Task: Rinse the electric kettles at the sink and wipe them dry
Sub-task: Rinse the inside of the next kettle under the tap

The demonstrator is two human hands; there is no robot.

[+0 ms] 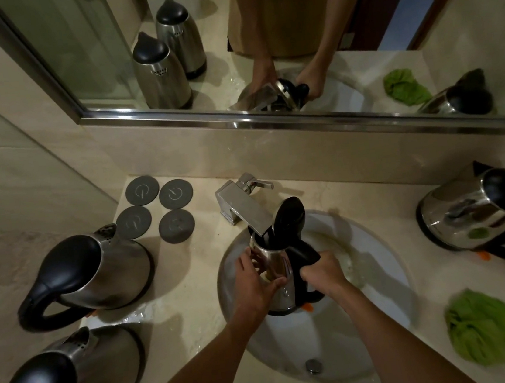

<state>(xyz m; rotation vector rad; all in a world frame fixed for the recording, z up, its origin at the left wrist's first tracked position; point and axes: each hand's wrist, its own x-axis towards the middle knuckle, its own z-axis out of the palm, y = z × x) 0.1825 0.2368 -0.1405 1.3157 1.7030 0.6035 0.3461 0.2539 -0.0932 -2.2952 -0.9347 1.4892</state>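
Head view, looking down over a beige stone counter (197,319) with a round white sink (381,296) set into it. Holding a steel kettle (278,271) over the basin, lid (289,218) flipped up, mouth sitting right under the square chrome faucet (244,210) spout. Gripping the black handle with the right hand (323,273), fingers wrapped closed around it. Cupping the steel body with the left hand (254,281), fingers spread and curled against the wall near the rim, not a full grasp.

Crowding the left edge: two more kettles, one upright mid-left (96,274), one nearer the camera at bottom left (77,381), both close to the counter's front-left corner. Sitting behind them, by the wall, four grey round bases (159,209) laid flat in a two-by-two cluster, just beside each other. Showing some water film on the counter between the left kettles and the sink rim.

Standing on the right side, well apart from the basin, a fourth kettle (482,210) near the right edge. Lying nearer the front right, a crumpled green cloth (480,325), just beside the sink rim. Leaving open counter between cloth and right kettle. Running along the back, a mirror (259,47) with a metal frame, reflecting the same scene. Drain (314,365) visible at the basin's near side.
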